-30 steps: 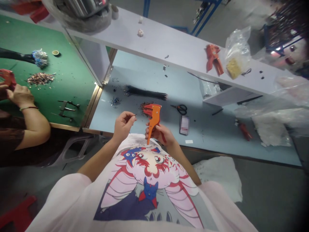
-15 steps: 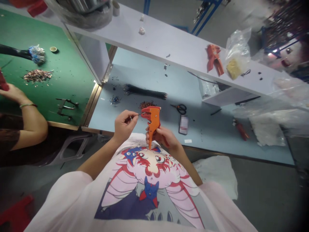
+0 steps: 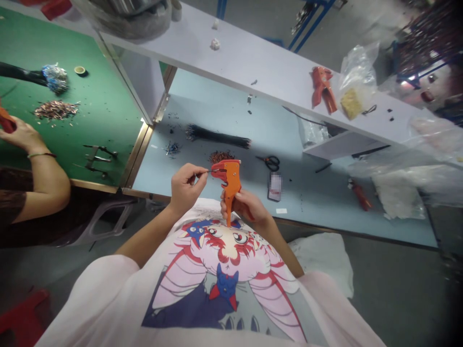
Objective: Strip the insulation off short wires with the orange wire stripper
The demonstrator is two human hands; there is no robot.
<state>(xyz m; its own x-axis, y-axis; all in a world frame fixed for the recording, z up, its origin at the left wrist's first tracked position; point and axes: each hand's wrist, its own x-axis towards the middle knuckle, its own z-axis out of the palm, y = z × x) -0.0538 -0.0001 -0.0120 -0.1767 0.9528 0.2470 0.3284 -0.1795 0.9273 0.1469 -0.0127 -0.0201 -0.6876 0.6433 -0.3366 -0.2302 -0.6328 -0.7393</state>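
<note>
- Orange wire stripper (image 3: 227, 185) held up in the air, just above the near edge of the pale blue table (image 3: 155, 166), with its jaws at the top, facing left
- Right hand (image 3: 246, 205) clenched around the stripper's handle
- Left hand (image 3: 186, 185) pinching a thin black wire (image 3: 210, 170) between thumb and forefinger, with the wire's end at the stripper's jaws
- Bundle of black wires (image 3: 217, 137) lying on the table beyond both hands, with a small heap of dark reddish scraps (image 3: 218, 156) just below it, near the stripper's jaws
- Black-handled scissors (image 3: 269, 163) on the table to the right of the stripper, beside a blurred flat object (image 3: 275, 187)
- Second orange wire stripper (image 3: 323, 86) lying on the white shelf (image 3: 275, 82) above the table, next to a clear plastic bag (image 3: 356, 72)
- Printed T-shirt (image 3: 224, 270) on the person, directly below both hands
- Co-worker's hand (image 3: 21, 136) at far left, gripping a red-orange object (image 3: 5, 123) cut off by the frame, over a green table (image 3: 123, 135)
- Copper scraps (image 3: 56, 110) and pliers (image 3: 99, 153) lying on the green table, near that hand
</note>
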